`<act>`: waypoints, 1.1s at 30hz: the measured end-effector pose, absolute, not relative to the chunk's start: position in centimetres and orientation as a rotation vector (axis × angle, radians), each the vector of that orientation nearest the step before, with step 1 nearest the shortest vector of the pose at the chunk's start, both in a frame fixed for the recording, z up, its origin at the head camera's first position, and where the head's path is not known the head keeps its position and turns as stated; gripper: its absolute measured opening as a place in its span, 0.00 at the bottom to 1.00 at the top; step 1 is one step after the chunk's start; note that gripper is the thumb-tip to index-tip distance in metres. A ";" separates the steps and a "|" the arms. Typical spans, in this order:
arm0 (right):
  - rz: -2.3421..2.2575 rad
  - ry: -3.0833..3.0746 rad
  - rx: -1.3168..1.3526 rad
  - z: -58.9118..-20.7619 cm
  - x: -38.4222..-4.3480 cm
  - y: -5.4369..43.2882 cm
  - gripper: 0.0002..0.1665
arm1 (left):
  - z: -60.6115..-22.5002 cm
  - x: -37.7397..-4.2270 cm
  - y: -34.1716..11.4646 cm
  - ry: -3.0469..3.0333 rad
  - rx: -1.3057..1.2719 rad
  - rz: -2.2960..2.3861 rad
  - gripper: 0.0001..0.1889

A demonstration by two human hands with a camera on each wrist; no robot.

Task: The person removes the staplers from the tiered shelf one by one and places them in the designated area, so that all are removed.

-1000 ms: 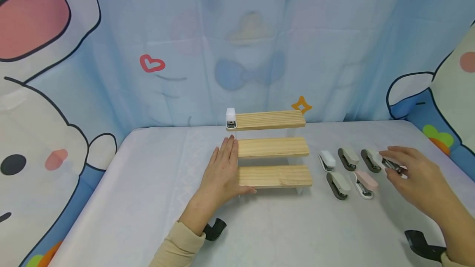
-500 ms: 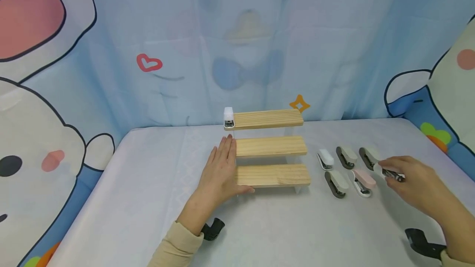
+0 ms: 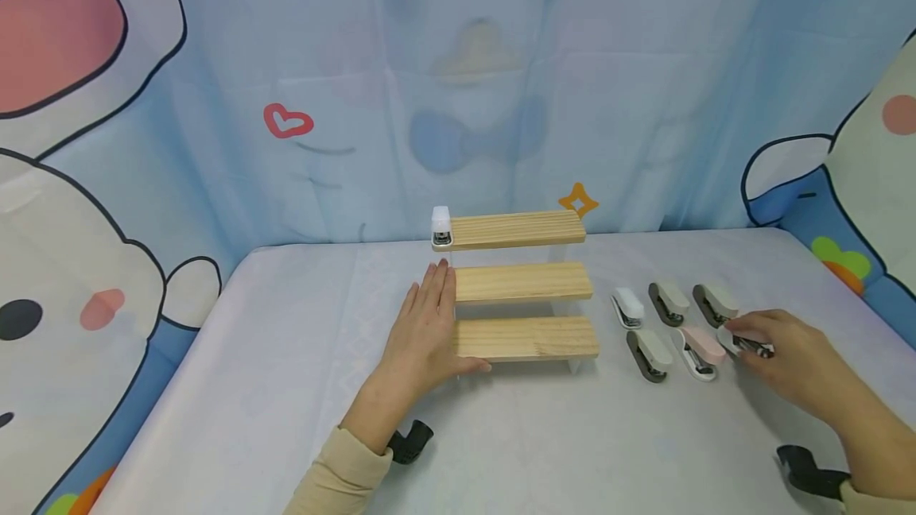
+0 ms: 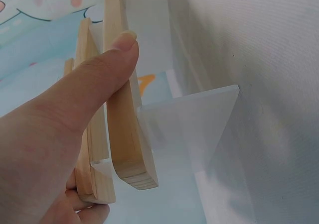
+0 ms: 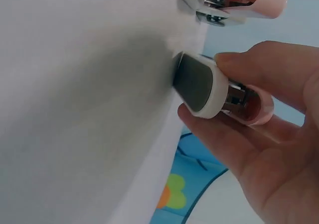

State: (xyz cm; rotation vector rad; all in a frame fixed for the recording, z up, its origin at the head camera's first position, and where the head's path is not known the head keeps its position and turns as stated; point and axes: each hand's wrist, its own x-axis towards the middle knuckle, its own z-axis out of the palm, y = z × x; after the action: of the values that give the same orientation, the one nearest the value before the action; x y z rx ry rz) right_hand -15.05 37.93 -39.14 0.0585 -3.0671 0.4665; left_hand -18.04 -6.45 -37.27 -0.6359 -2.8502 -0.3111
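Observation:
My left hand (image 3: 418,336) rests against the left end of a three-tier wooden shelf (image 3: 525,283), fingers straight. Its thumb lies over the front edge of the lowest board (image 4: 130,134) in the left wrist view. On the top board's left end stands a white mini stapler (image 3: 442,226). At the right, my right hand (image 3: 805,360) pinches a pink and white mini stapler (image 5: 214,87) between thumb and fingers. This stapler is tilted, its grey underside showing in the right wrist view, low over the table; I cannot tell whether it touches.
Left of my right hand, several more mini staplers stand on the white-covered table (image 3: 572,443): a white one (image 3: 628,307), a pink one (image 3: 703,346) and grey-based ones such as the front one (image 3: 650,356). A printed curtain (image 3: 472,86) hangs behind.
My right hand has moved slightly down and left with the held stapler, bringing it closer to the pink stapler on the table. The left hand stays on the shelf.

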 end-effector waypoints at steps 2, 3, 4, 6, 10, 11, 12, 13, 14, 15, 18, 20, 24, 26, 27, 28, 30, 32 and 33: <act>0.471 -3.075 0.065 -39.2 -15.1 38.0 0.24 | -37.2 -18.0 -6.4 -2.849 -0.637 -0.315 0.72; 0.473 -3.080 0.067 -39.2 -15.1 38.1 0.24 | -37.2 -18.0 -6.4 -2.849 -0.637 -0.317 0.72; 0.477 -3.088 0.069 -39.2 -15.1 38.1 0.23 | -37.2 -18.0 -6.4 -2.851 -0.635 -0.318 0.72; 0.477 -3.098 0.062 -39.1 -15.0 38.2 0.21 | -37.2 -18.0 -6.4 -2.849 -0.635 -0.321 0.72; 0.489 -3.126 0.024 -38.8 -14.9 38.2 0.18 | -37.2 -18.0 -6.4 -2.846 -0.637 -0.320 0.72; 0.490 -3.128 0.016 -38.8 -14.9 38.2 0.17 | -37.2 -18.0 -6.4 -2.847 -0.637 -0.322 0.72; 0.496 -3.133 0.011 -38.8 -14.9 38.2 0.17 | -37.2 -18.0 -6.4 -2.844 -0.638 -0.323 0.72; 0.501 -3.135 0.009 -38.8 -14.9 38.2 0.17 | -37.2 -18.1 -6.4 -2.844 -0.637 -0.324 0.72; 0.506 -3.133 0.011 -38.9 -14.9 38.2 0.17 | -37.2 -18.1 -6.4 -2.849 -0.635 -0.327 0.72; 0.511 -3.130 0.016 -38.9 -14.9 38.3 0.17 | -37.2 -18.0 -6.4 -2.849 -0.636 -0.329 0.71; 0.517 -3.118 0.055 -39.0 -15.0 38.4 0.17 | -37.3 -18.0 -6.4 -2.846 -0.638 -0.337 0.71; 0.515 -3.117 0.084 -38.9 -15.0 38.5 0.16 | -37.3 -18.0 -6.4 -2.845 -0.639 -0.341 0.71; 0.514 -3.133 0.091 -38.7 -15.0 38.5 0.17 | -37.3 -18.0 -6.5 -2.844 -0.639 -0.341 0.71; 0.521 -3.130 0.076 -38.6 -15.0 38.3 0.18 | -37.3 -18.0 -6.5 -2.841 -0.640 -0.342 0.71; 0.520 -3.121 0.071 -38.5 -14.9 38.2 0.18 | -37.3 -18.0 -6.5 -2.848 -0.638 -0.341 0.71; 0.521 -3.107 0.068 -38.4 -14.8 38.1 0.18 | -37.3 -18.1 -6.5 -2.852 -0.638 -0.338 0.71; 0.510 -3.073 0.067 -38.2 -14.7 37.7 0.19 | -37.3 -18.1 -6.5 -2.854 -0.639 -0.338 0.72; 0.496 -3.027 0.069 -37.9 -14.6 37.3 0.20 | -37.3 -18.1 -6.5 -2.854 -0.640 -0.339 0.72; 0.495 -3.004 0.069 -37.7 -14.5 37.1 0.20 | -37.3 -18.1 -6.5 -2.860 -0.638 -0.337 0.72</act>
State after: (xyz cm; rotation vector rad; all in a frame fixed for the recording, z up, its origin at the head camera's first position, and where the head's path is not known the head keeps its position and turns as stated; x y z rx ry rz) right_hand -14.53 37.14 -37.70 0.0695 -3.0042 0.4946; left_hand -18.06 -6.46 -37.30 -0.6379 -2.8599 -0.3374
